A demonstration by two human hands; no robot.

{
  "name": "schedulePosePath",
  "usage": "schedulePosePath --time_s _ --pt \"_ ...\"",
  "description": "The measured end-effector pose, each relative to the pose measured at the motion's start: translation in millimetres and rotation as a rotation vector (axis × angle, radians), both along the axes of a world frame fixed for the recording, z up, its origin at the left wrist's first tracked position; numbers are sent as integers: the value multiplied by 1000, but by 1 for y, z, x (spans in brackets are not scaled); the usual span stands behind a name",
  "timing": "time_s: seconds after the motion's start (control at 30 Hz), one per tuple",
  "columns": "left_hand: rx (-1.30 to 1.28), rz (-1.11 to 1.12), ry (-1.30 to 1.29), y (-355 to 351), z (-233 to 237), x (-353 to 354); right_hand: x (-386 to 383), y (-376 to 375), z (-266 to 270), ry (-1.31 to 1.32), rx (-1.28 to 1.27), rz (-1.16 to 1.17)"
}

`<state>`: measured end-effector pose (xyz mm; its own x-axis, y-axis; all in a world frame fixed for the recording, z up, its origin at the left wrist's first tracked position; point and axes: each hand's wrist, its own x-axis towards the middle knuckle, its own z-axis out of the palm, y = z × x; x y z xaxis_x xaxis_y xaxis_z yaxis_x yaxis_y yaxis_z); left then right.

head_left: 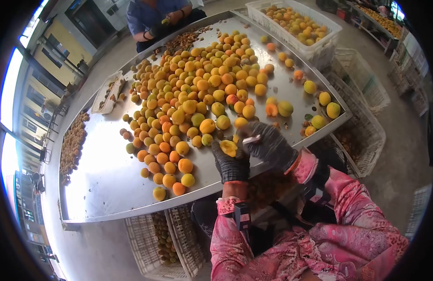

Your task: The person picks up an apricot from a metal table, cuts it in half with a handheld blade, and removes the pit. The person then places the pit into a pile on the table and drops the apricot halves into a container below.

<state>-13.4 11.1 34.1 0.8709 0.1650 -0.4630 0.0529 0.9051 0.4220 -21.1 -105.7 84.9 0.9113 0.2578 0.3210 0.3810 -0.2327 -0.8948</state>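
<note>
My left hand (232,162), in a dark glove, is closed around an opened yellow apricot (228,148) at the near edge of the metal table (104,187). Just to its right, my gloved right hand (269,144) is closed on a small tool with a pale handle (251,139); its working end is hard to make out. Both hands are close together. A large heap of yellow and orange apricots (193,89) spreads over the table beyond them. Several greener apricots (333,110) lie toward the right edge.
Across the table a co-worker (155,18) in blue handles something small. A white crate of apricots (331,35) stands at the back right. Pits (76,140) lie along the left edge, near a white tray (100,104). Crates (146,239) stand below the table's near side.
</note>
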Motion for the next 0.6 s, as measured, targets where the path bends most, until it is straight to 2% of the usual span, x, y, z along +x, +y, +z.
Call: schedulePosePath --time_s 0.03,0.1,0.13,0.17,0.2,0.23,0.27,0.3,0.33,0.37,0.4,0.43,0.47,0.5,0.53,0.6 --pt "-73 -74 -20 7 0 -4 -1 -4 16 328 269 -15" --pt "-216 -225 -73 17 4 -7 1 -15 42 423 249 -70" --pt "-212 -226 -79 14 4 -7 3 -22 45 434 251 -73" --pt "26 -126 -90 8 3 -9 6 -28 44 429 254 -75" --pt "259 -22 -100 3 3 -10 10 -34 38 416 13 -57" --pt "259 -20 -101 4 11 -14 12 -39 30 402 -227 -37" --pt "71 -154 -95 9 21 -21 14 -44 14 401 -226 -33" --pt "-117 -285 -88 12 28 -27 15 -45 5 269 -305 -43" --pt "-110 -279 -88 12 27 -33 15 -46 -3 138 -380 -53" --pt "43 -239 -171 9 24 -40 13 -50 -9 167 -474 -60" --pt "198 -197 -254 7 22 -47 12 -51 -12 166 -466 -52" --pt "209 -186 -256 10 21 -52 12 -53 -19 114 -520 -74" --pt "89 -327 -283 15 20 -56 14 -53 -23 57 -572 -87" --pt "-30 -464 -303 21 19 -64 12 -53 -18 110 -598 -51" --pt "-17 -440 -296 20 17 -75 10 -55 -14 106 -590 -24" --pt "1084 -539 -528 8 14 -96 7 -60 -10 134 -652 13"
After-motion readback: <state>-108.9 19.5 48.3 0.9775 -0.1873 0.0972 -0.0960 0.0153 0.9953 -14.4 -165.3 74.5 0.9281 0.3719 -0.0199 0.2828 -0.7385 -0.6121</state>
